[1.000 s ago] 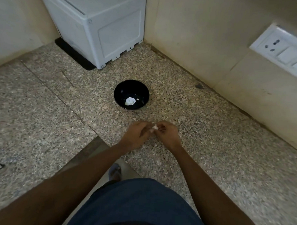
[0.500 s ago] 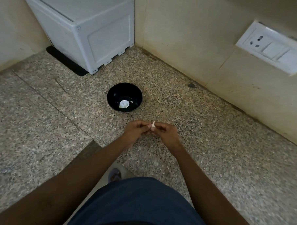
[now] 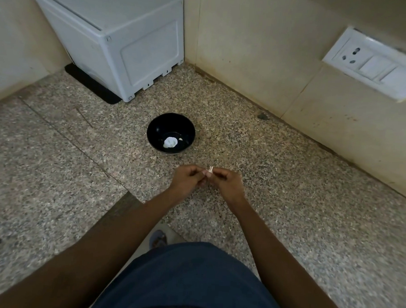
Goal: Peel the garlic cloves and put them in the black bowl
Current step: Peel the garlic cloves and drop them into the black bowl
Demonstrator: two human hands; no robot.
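Head view: a small pale garlic clove [image 3: 211, 170] is pinched between the fingertips of the left hand [image 3: 188, 181] and the right hand [image 3: 228, 184], both curled round it above the speckled stone counter [image 3: 288, 204]. Peeling is judged to be the step in hand; whether any skin has come off cannot be told, the clove being too small. The black bowl [image 3: 171, 133] is set just beyond the hands, with a white clump [image 3: 170, 142], probably garlic already placed, lying in its bottom. Once the skin is off, a short reach forward and a release over the rim are called for. Nothing is seen between hands and bowl. A white appliance [image 3: 123, 38] is stood in the far corner, well apart from the bowl, and a switch plate [image 3: 373, 64] is fixed on the right wall.
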